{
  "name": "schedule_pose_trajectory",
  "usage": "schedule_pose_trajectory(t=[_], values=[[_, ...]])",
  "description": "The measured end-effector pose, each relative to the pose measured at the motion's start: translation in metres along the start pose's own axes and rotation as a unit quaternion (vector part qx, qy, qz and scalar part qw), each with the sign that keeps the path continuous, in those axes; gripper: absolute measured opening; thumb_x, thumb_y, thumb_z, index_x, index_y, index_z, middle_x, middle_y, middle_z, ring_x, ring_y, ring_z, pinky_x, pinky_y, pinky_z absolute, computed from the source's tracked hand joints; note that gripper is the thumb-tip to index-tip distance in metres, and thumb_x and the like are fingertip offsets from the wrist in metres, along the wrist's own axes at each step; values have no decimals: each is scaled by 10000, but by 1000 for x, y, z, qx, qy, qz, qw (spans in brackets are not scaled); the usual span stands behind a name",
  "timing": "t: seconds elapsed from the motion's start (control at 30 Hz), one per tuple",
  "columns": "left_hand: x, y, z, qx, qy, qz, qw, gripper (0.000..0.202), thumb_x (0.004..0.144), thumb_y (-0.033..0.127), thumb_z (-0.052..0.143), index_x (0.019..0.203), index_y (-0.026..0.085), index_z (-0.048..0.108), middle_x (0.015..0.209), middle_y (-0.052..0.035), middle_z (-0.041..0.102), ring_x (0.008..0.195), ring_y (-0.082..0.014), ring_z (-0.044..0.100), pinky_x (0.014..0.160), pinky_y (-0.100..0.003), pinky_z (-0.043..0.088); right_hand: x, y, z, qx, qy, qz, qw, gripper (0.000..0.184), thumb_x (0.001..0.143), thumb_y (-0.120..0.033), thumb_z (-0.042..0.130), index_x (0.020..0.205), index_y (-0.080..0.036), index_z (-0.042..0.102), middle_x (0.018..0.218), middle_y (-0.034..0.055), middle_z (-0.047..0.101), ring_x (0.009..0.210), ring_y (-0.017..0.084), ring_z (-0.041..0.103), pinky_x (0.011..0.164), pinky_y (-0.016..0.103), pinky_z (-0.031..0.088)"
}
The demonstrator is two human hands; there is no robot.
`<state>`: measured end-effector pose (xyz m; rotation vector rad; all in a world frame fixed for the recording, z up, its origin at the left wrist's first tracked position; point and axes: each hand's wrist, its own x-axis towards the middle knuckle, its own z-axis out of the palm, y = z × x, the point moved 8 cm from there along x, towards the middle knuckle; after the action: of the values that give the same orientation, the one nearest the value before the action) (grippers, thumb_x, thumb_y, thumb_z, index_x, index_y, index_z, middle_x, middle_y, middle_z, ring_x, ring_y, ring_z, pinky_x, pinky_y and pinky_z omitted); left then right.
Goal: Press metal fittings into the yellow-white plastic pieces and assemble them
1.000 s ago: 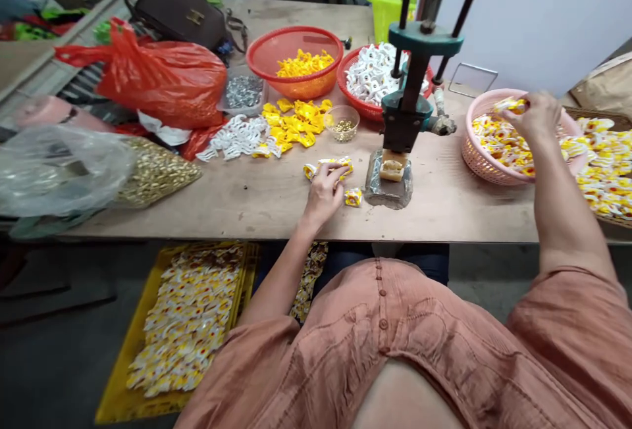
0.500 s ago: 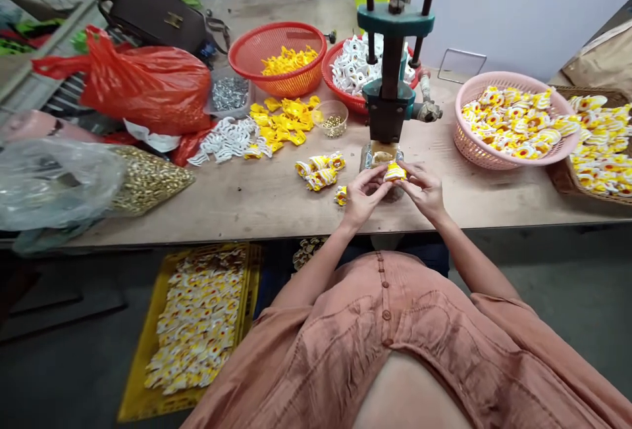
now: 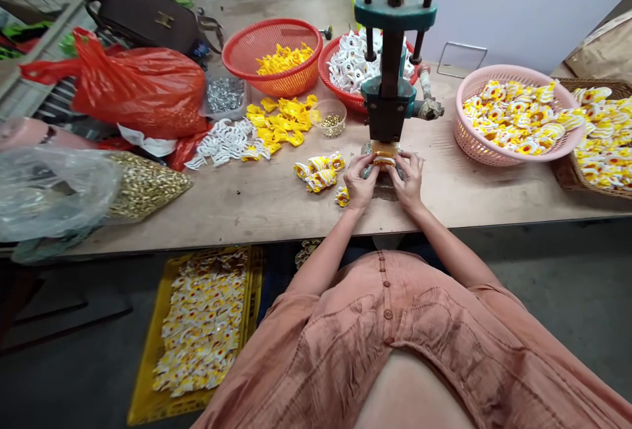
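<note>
Both my hands grip one small yellow-and-white plastic piece under the head of a green and black press. My left hand closes on its left side and my right hand on its right, thumbs toward me. The press's lower block lies partly hidden behind the fingers. Just left of my left hand rests a single yellow-and-white piece. Beyond it a small cluster of striped yellow-and-white pieces lies on the table.
Left are loose yellow parts, white parts, a cup of brass bits and a red bag. Red baskets stand behind. A pink basket is at right. A yellow crate sits below the table edge.
Both hands have moved slightly forward and left, carrying the piece from in front of the press to beneath its head. The camera view has shifted slightly.
</note>
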<state>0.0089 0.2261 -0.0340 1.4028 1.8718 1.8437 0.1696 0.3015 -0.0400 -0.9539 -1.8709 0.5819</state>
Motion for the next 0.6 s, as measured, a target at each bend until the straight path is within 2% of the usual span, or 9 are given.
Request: schedule_pose_trajectory(t=[0.07,0.17,0.3,0.43,0.5,0.57,0.6], values=[[5,-10,5,8,6,-10,1000,198,971,301,766,1130,191,808,1124,-98,800,1022,-228,745,961,-374,617,8,5,6,-14,-7,5,1000,247,1042,-363,620,1175,-254,797,1248,134,668,1231,307,562,1146,542,508],[11,-19,7,35,-14,-10,999,220,956,266,761,1167,207,786,1125,-88,789,1045,-233,729,957,-370,607,16,7,8,-44,-25,0,999,234,1033,-297,592,1123,-251,803,1226,128,670,1216,308,546,1124,522,509],[15,-13,4,78,-71,27,994,248,953,263,752,1196,220,779,1253,-107,739,1202,-269,705,1085,-420,579,13,-4,3,-88,-62,-28,994,269,1051,-354,598,1220,-270,790,1316,130,662,1266,323,542,1128,549,479],[19,-5,3,102,-148,51,982,307,976,306,742,1267,210,753,1369,-132,695,1333,-304,662,1201,-469,522,7,-6,-1,-65,-100,-30,992,324,1078,-358,529,1272,-286,778,1407,129,664,1371,334,537,1192,598,427],[18,-6,5,104,-196,35,974,556,915,382,837,1417,207,676,1531,-161,623,1465,-346,590,1274,-501,466,16,7,-4,4,-119,11,993,310,1060,-418,556,1212,-287,793,1420,112,684,1402,323,552,1226,588,430],[14,-9,10,104,-248,5,963,984,781,450,961,1614,204,499,1709,-202,470,1599,-401,464,1339,-533,391,38,32,-8,118,-130,113,978,400,1059,-553,528,1165,-268,788,1359,108,731,1344,305,625,1184,555,504],[12,-11,12,103,-272,-12,957,1177,717,467,1003,1687,204,390,1771,-217,384,1647,-422,396,1363,-544,353,55,43,-10,177,-133,173,960,486,1062,-633,483,1146,-255,778,1289,110,762,1284,301,669,1128,544,554]])
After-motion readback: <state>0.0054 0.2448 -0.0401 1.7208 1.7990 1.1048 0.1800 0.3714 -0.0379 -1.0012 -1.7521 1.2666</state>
